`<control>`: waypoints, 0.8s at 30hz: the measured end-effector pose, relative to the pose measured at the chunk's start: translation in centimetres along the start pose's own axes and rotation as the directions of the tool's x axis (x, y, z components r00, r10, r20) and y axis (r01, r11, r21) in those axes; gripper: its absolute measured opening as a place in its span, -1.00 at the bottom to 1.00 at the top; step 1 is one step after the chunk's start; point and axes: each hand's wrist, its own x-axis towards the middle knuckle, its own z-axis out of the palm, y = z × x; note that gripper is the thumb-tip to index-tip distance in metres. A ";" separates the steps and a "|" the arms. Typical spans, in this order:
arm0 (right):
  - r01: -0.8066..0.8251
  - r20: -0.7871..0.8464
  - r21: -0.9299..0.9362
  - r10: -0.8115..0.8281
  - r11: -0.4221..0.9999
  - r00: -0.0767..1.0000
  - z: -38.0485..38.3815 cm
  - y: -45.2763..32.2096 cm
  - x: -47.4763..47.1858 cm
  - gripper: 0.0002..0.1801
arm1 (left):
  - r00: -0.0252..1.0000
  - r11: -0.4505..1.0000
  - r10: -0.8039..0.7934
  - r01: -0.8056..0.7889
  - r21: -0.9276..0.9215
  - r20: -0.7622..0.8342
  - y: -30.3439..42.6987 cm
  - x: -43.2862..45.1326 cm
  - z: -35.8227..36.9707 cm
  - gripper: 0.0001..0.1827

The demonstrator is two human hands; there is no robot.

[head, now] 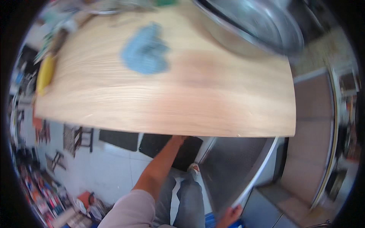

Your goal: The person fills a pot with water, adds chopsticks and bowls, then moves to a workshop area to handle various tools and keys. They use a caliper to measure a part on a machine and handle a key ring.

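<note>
A wooden tabletop (228, 108) spans the upper view. My left hand (180, 138) reaches up to its near edge; the fingers are hidden beneath the board. Low at the right, my right hand (232, 214) is closed around the pale edge of a dark panel (233, 168), which looks like an open door. A crumpled light-blue cloth (145, 51) lies on the tabletop. Along its left side is a thing with a yellow handle (46, 72), blurred. At the upper right stands a large metal basin (256, 25).
Black mats (119, 139) lie on the light floor, with small dark stools (85, 139) farther left. A grey cabinet (262, 206) stands at the lower right, beside a tall brownish panel (309, 128). Many packages (42, 199) crowd the lower left. Something blue is near my right hand.
</note>
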 end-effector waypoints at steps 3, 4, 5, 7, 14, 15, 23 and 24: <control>-0.294 0.336 0.435 0.150 0.851 0.930 3.1 -7.9 -2.1 -0.58 | 0.985 0.965 0.001 -0.046 -0.260 -0.172 -0.8 -14.5 -10.9 -0.68; -0.330 0.395 0.460 0.143 0.824 0.908 4.4 -9.3 -1.5 -0.62 | 0.954 0.980 -0.056 -0.005 -0.200 -0.295 -0.4 -19.9 -15.3 -0.69; -0.374 0.458 0.466 0.143 0.802 0.877 5.8 -9.8 -1.3 -0.66 | 0.873 0.986 -0.093 0.014 -0.167 -0.479 0.0 -25.6 -19.6 -0.73; -0.569 0.654 0.516 0.135 0.641 0.744 7.6 -15.6 0.3 -0.75 | 0.834 0.929 0.248 -0.062 0.364 -0.492 -2.2 -36.5 -33.8 -0.93; -0.543 0.699 0.498 0.059 0.676 0.713 18.7 -20.6 8.8 -0.77 | -0.126 0.983 -0.158 -0.113 -0.144 -0.979 -11.6 -72.3 -49.3 -0.73; -0.514 0.682 0.418 0.114 0.749 0.722 18.6 -21.9 7.4 -0.76 | -0.200 0.991 -0.094 0.078 -0.111 -0.975 -21.0 -73.4 -54.2 -0.64; 0.424 0.869 -0.207 -0.033 0.881 0.494 15.8 -23.8 -11.6 -0.81 | -0.071 0.857 -0.513 -0.094 -0.506 -0.855 -20.2 -66.2 -49.0 -0.48; 0.561 0.909 -0.211 -0.050 0.801 0.414 17.0 -24.8 -15.2 -0.81 | -0.108 0.913 -0.405 -0.106 -0.394 -0.908 -16.9 -65.4 -49.7 -0.51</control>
